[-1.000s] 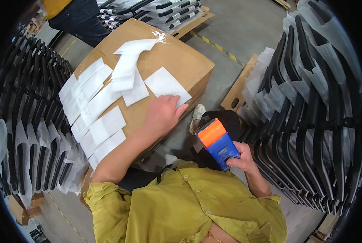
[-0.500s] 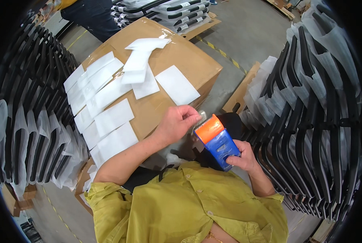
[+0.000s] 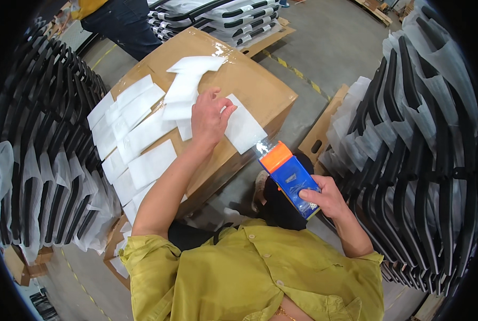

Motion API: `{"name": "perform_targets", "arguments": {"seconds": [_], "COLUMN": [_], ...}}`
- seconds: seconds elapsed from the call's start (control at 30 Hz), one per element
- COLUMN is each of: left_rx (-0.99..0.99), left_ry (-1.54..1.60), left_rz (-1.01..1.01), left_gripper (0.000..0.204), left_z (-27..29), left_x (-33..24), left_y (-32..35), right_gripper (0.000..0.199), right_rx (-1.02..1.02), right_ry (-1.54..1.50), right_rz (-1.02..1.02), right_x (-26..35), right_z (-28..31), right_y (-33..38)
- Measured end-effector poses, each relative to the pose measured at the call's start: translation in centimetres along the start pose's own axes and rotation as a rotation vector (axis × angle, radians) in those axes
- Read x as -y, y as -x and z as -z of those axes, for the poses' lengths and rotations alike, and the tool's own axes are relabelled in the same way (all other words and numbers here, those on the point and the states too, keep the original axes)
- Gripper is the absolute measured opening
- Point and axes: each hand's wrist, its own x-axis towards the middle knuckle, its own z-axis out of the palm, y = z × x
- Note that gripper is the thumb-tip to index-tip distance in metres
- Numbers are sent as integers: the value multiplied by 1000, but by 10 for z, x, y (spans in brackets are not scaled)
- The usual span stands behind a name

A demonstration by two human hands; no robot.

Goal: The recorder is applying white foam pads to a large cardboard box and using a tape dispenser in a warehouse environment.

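My left hand is over the cardboard box, thumb and forefinger pinched together, the other fingers curled loosely. A strip of clear tape runs from the dispenser toward that pinch; over the white sheet it is hard to see. My right hand grips a blue tape dispenser with an orange toothed front, thumb on top. The dispenser is tilted, its front toward the box. Beneath the tape, near the box's right edge, lies a white foam sheet. More white sheets overlap on the left half of the box.
The large cardboard box stands in front of me. Stacks of black tubular frames in white wrap rise at left and right. Beyond the box are more wrapped frames and a person in dark trousers.
My left hand has moved forward and left, away from the dispenser's front, and more tape shows there. My right hand keeps the dispenser in nearly the same place.
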Motion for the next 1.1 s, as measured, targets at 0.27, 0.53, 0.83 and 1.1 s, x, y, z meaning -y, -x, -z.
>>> {"name": "perform_targets", "arguments": {"seconds": [0.27, 0.53, 0.83, 1.1], "left_rx": [97, 487, 346, 149], "left_ry": [-280, 351, 1246, 1251], "left_rz": [87, 598, 1208, 1049], "left_gripper": [12, 38, 35, 24], "left_z": [-13, 35, -26, 4], "left_x": [9, -23, -60, -73], "left_y": [8, 68, 90, 63], "right_gripper": [42, 43, 38, 32], "right_rx": [49, 68, 73, 82], "right_ry": [-22, -84, -56, -127], "right_rz": [-84, -123, -134, -72], "right_x": [11, -1, -25, -27], "right_z": [-2, -1, -11, -17], "right_y": [-22, -13, 17, 44]}}
